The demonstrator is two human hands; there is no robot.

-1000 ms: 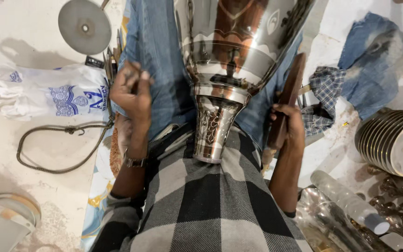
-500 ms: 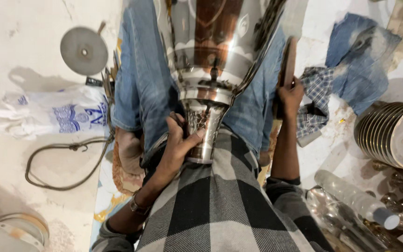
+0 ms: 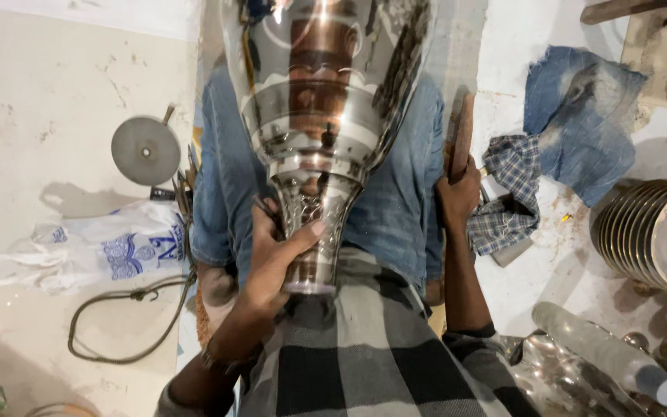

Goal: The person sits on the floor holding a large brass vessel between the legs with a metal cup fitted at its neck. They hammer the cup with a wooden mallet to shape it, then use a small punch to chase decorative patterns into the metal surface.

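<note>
Leftmost, well apart from the left hand (image 3: 275, 259), a white plastic bag (image 3: 110, 251) with blue print lies on the pale floor (image 3: 48, 116), a round metal disc (image 3: 145, 150) beyond it and a dark looped cord (image 3: 121, 320) nearer the body. Next, the left hand is curled around the engraved neck (image 3: 314, 232) of a large polished metal vessel (image 3: 326, 100); the thumb lies across the front of the neck, the fingers wrap behind it, and a thin dark tool (image 3: 265, 211) shows at the hand's upper edge, though how it is held cannot be told. The vessel rests over the person's lap, on blue denim (image 3: 395, 208), its narrow end pointing toward the checked shirt (image 3: 364, 363) and its wide body extending away from both hands. To the right of the vessel, the right hand (image 3: 457, 197) is closed around a dark wooden stick (image 3: 461, 135), which stands just beside the vessel's flank. Just beyond that hand lies a crumpled checked cloth (image 3: 511, 197), with a blue denim rag (image 3: 580, 116) past it. Farther right sits a stack of metal plates (image 3: 642, 232) on edge, and nearer the body, right of the forearm, a clear plastic bottle (image 3: 607, 355) lies on its side.
</note>
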